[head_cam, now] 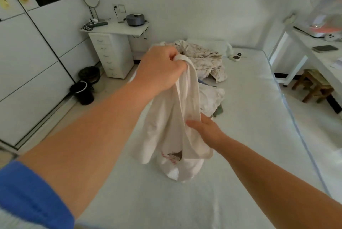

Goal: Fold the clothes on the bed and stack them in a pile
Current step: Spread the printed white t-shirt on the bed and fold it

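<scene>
My left hand [160, 70] grips the top of a white garment [166, 129] and holds it up over the bed [249, 117]. The garment hangs in folds, with a dark and red print near its lower end, which touches the sheet. My right hand [204, 129] is lower, at the garment's right edge, its fingers going in behind the cloth. Behind the garment lies a small heap of white and greenish clothes [212, 99]. A crumpled patterned blanket [205, 60] is bunched near the head of the bed.
A white drawer unit and desk [112, 51] stand left of the bed head, with black bins [85, 88] on the floor beside the wardrobe [27, 62]. At right are a white table [318, 51], a wooden stool [314, 84] and a fan [327, 7]. Small devices [235, 57] lie on the sheet.
</scene>
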Demonstrator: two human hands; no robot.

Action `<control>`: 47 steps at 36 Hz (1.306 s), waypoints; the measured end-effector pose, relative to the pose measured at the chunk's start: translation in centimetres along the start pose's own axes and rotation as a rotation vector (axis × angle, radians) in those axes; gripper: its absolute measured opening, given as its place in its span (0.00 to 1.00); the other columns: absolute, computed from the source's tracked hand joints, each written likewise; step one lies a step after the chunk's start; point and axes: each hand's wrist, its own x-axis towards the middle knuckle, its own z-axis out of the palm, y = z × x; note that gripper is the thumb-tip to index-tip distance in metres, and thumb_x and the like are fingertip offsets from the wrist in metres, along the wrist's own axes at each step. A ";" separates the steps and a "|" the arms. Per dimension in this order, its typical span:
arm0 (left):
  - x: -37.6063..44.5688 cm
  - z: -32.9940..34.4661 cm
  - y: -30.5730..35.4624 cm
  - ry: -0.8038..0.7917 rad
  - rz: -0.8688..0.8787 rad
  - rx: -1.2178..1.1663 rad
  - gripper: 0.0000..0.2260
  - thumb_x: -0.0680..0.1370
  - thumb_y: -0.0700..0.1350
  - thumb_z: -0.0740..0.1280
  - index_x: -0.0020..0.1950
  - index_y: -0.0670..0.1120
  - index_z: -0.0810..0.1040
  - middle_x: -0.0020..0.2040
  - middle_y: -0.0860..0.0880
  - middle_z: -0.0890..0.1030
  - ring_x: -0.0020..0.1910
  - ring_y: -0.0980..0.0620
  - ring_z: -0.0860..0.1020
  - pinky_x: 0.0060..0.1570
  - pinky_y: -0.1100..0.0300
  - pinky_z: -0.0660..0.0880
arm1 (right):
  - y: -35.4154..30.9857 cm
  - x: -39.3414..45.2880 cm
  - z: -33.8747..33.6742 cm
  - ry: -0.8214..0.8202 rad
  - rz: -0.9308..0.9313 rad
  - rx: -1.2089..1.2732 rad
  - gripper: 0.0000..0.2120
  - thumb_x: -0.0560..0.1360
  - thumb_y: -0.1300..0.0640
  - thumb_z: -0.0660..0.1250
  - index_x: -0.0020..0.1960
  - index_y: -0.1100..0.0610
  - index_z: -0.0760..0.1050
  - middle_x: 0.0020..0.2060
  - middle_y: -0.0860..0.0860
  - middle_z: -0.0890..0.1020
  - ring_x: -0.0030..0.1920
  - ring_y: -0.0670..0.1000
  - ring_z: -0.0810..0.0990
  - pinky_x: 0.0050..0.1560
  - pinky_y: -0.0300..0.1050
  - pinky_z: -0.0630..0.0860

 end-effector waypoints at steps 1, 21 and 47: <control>-0.1 -0.2 -0.3 0.000 -0.006 0.014 0.07 0.71 0.44 0.65 0.35 0.41 0.76 0.30 0.48 0.73 0.32 0.51 0.71 0.31 0.58 0.64 | -0.3 0.4 0.6 -0.034 -0.024 -0.025 0.06 0.75 0.52 0.65 0.51 0.44 0.75 0.47 0.43 0.79 0.50 0.47 0.77 0.52 0.45 0.71; -2.8 -3.6 -13.5 -0.012 -0.332 0.382 0.16 0.73 0.52 0.65 0.40 0.38 0.76 0.39 0.39 0.79 0.40 0.40 0.77 0.34 0.56 0.66 | 0.1 -0.6 -8.7 0.227 -0.055 -0.023 0.13 0.71 0.49 0.70 0.31 0.55 0.76 0.28 0.50 0.74 0.32 0.49 0.72 0.37 0.43 0.67; -2.2 8.0 -7.5 -0.056 -0.258 -0.093 0.04 0.76 0.44 0.64 0.41 0.49 0.76 0.40 0.49 0.78 0.40 0.50 0.75 0.34 0.60 0.64 | 2.9 -13.8 -13.9 -0.303 0.540 0.137 0.13 0.69 0.66 0.69 0.53 0.68 0.80 0.50 0.64 0.81 0.47 0.58 0.82 0.47 0.49 0.79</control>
